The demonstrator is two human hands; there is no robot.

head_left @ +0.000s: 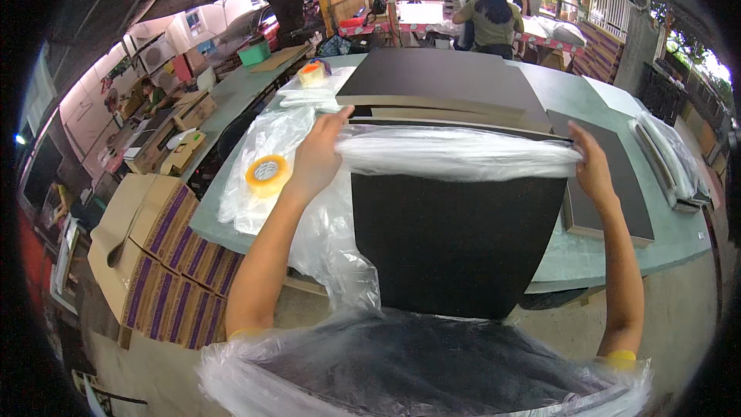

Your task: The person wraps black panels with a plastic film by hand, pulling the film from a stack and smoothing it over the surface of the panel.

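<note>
A black flat panel point(455, 239) stands tilted in front of me, its lower end near my body. Clear plastic film point(463, 151) is bunched in a band across its upper part. My left hand point(318, 153) grips the left end of that band at the panel's corner. At the right end, my right hand point(591, 161) holds the film in the same way, thumb and fingers partly hidden by it. More clear plastic point(417, 367) spreads over the panel's lower end, close to me.
Stacked dark panels point(440, 73) lie on the green table point(664, 262), with another panel point(610, 177) at right. Tape rolls point(266, 174) and loose plastic bags point(340, 239) are at left. Cartons point(177, 262) stand beside the table. A person point(494, 19) works farther back.
</note>
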